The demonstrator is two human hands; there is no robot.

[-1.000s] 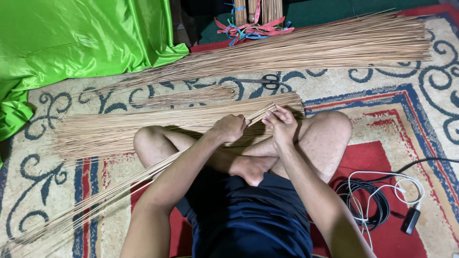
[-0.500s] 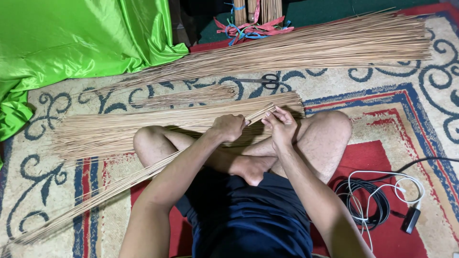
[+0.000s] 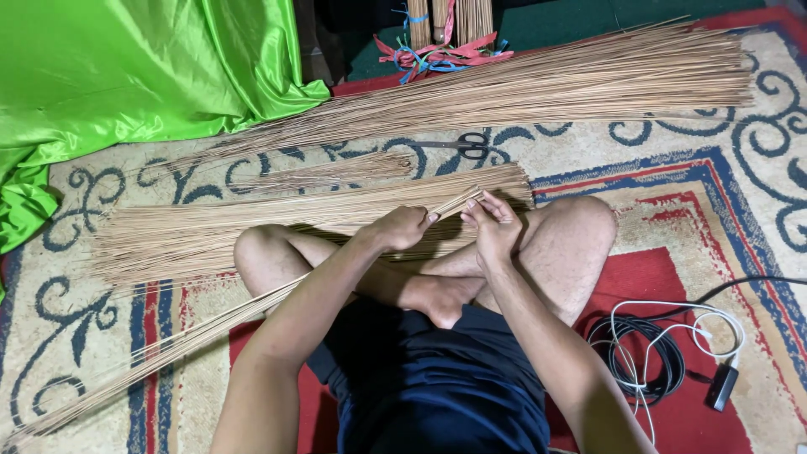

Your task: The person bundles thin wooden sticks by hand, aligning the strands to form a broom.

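Little has shifted since the earlier frames; the long tails of the thin sticks (image 3: 168, 357) trailing past the left knee lie slightly differently, while both hands stay at the same spot above the crossed legs. The left hand (image 3: 403, 227) is curled closed around that small bunch near its thick end; the right hand (image 3: 494, 229), just beside it, pinches the tips together between thumb and fingers, seemingly to even the ends. Just beyond the hands lies a flat heap of sticks (image 3: 252, 223) on the patterned carpet (image 3: 756, 193), close enough to draw from; farther ahead sit black-handled scissors (image 3: 466, 145) and a larger stick pile (image 3: 546, 84). Far left of the left hand spreads green cloth (image 3: 126, 76); near the right elbow coils a cable (image 3: 647, 353).
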